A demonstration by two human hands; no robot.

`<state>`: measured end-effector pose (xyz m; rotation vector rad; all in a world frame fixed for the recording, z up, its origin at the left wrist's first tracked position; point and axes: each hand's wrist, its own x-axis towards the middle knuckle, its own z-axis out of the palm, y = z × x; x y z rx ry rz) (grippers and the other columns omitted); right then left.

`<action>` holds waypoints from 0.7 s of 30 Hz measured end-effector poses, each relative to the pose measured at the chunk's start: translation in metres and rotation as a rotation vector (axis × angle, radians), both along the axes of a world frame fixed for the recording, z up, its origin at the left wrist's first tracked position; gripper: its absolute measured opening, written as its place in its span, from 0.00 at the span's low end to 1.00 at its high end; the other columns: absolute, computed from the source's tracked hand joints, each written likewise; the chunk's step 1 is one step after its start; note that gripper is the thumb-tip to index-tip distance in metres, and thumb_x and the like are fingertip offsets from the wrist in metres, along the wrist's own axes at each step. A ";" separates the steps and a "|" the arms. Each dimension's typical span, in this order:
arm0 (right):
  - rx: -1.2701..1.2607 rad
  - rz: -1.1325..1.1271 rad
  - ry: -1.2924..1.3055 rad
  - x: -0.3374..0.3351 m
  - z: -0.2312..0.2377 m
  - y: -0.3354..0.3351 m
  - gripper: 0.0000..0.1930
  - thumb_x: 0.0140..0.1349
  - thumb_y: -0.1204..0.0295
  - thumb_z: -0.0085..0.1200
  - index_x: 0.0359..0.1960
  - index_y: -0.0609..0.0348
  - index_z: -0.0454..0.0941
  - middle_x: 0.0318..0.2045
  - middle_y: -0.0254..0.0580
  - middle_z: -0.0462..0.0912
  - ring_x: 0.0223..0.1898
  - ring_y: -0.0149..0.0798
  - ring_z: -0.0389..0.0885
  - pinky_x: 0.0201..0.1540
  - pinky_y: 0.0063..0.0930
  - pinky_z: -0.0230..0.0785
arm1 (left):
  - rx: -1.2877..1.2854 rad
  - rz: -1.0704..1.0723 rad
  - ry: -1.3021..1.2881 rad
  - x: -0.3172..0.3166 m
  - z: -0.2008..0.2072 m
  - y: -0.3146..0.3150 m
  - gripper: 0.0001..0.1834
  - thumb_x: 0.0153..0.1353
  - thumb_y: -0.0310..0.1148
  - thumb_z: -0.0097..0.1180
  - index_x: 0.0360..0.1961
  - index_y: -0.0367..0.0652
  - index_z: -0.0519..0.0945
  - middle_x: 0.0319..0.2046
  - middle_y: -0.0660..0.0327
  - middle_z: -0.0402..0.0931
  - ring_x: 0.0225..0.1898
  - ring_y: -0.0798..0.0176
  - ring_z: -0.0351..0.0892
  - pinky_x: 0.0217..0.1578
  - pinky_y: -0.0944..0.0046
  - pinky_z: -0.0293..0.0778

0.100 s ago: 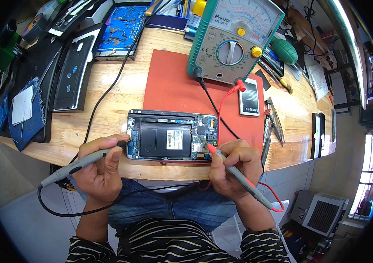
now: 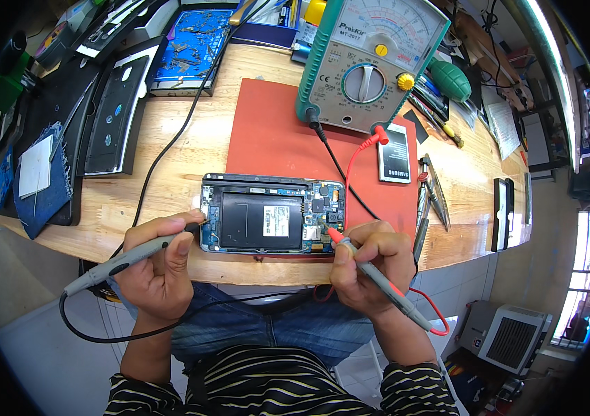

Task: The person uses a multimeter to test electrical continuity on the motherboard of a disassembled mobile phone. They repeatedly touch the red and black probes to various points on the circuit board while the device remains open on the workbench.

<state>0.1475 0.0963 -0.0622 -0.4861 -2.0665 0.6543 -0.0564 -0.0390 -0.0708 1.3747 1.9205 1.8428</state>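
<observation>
While the opened phone [image 2: 243,216] lies across the edge of the red mat [image 2: 267,132], a battery [image 2: 394,158] already outside it, the left hand [image 2: 156,270] has its fingers closed around the black probe [image 2: 125,256] and the right hand [image 2: 378,263] pinches the red probe [image 2: 386,288]. Both plug into the multimeter [image 2: 333,76]; tip contact is unclear, and the phone remains uncovered.

Table [image 2: 177,166]: light wood, glossy
Red mat [image 2: 274,132]: set in from near edge
Opened phone [image 2: 246,218]: lying across mat's left edge, beside near edge
Parts tray [image 2: 183,89]: far edge, left of mat
Black strips [image 2: 499,218]: narrow, toward right edge
</observation>
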 end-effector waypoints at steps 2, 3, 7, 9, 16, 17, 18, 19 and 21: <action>-0.007 0.004 -0.011 0.002 0.001 0.000 0.15 0.46 0.81 0.61 0.31 0.61 0.65 0.20 0.42 0.74 0.16 0.35 0.74 0.18 0.23 0.65 | 0.006 -0.001 -0.013 0.000 0.000 0.000 0.09 0.63 0.26 0.55 0.40 0.32 0.73 0.34 0.48 0.81 0.38 0.60 0.82 0.42 0.68 0.76; -0.010 0.013 -0.019 0.003 0.001 0.000 0.15 0.46 0.81 0.61 0.31 0.61 0.65 0.20 0.42 0.75 0.17 0.35 0.75 0.18 0.23 0.66 | 0.012 -0.005 -0.017 0.000 0.000 0.001 0.09 0.63 0.26 0.55 0.40 0.32 0.72 0.34 0.48 0.81 0.38 0.59 0.82 0.42 0.68 0.76; -0.059 0.014 0.030 0.003 0.002 -0.002 0.14 0.47 0.82 0.61 0.30 0.61 0.66 0.21 0.42 0.75 0.20 0.36 0.79 0.21 0.23 0.69 | -0.008 -0.051 0.002 -0.001 0.001 0.000 0.08 0.64 0.25 0.53 0.42 0.32 0.71 0.35 0.46 0.80 0.40 0.57 0.82 0.44 0.64 0.77; -0.052 0.001 0.014 0.003 0.002 -0.002 0.14 0.47 0.82 0.61 0.30 0.61 0.65 0.21 0.42 0.76 0.20 0.36 0.79 0.21 0.23 0.69 | 0.010 -0.062 -0.022 -0.001 0.001 0.000 0.08 0.64 0.25 0.52 0.42 0.32 0.70 0.36 0.45 0.80 0.41 0.57 0.82 0.45 0.64 0.77; -0.021 -0.015 0.007 0.003 0.003 -0.002 0.14 0.48 0.81 0.61 0.30 0.61 0.65 0.20 0.41 0.75 0.19 0.35 0.79 0.19 0.22 0.68 | -0.002 -0.043 -0.013 0.000 0.002 0.000 0.08 0.64 0.25 0.53 0.41 0.32 0.71 0.35 0.46 0.80 0.40 0.58 0.82 0.45 0.65 0.76; -0.029 -0.011 0.016 0.003 0.002 -0.002 0.14 0.48 0.81 0.61 0.30 0.61 0.66 0.20 0.41 0.75 0.19 0.35 0.78 0.19 0.22 0.68 | -0.013 -0.029 0.000 0.000 0.002 -0.001 0.08 0.64 0.25 0.53 0.41 0.32 0.71 0.35 0.47 0.81 0.40 0.58 0.82 0.44 0.66 0.76; -0.023 -0.010 0.015 0.003 0.002 -0.002 0.14 0.47 0.81 0.61 0.30 0.61 0.66 0.20 0.41 0.75 0.19 0.35 0.78 0.19 0.22 0.67 | -0.004 -0.034 -0.014 -0.001 0.002 -0.001 0.08 0.64 0.25 0.54 0.41 0.31 0.72 0.35 0.47 0.81 0.40 0.58 0.82 0.44 0.66 0.76; -0.023 -0.008 0.016 0.003 0.002 -0.002 0.14 0.47 0.81 0.61 0.30 0.61 0.66 0.20 0.41 0.75 0.19 0.35 0.78 0.19 0.22 0.67 | -0.009 -0.029 -0.010 0.000 0.002 -0.001 0.08 0.63 0.25 0.54 0.41 0.31 0.72 0.35 0.47 0.81 0.40 0.58 0.82 0.44 0.67 0.76; -0.011 -0.008 0.022 0.002 0.002 -0.001 0.14 0.47 0.81 0.61 0.30 0.61 0.66 0.20 0.41 0.75 0.18 0.35 0.77 0.19 0.22 0.67 | 0.000 -0.028 -0.010 0.000 0.001 0.000 0.08 0.63 0.25 0.54 0.41 0.31 0.72 0.35 0.47 0.81 0.40 0.58 0.82 0.44 0.66 0.76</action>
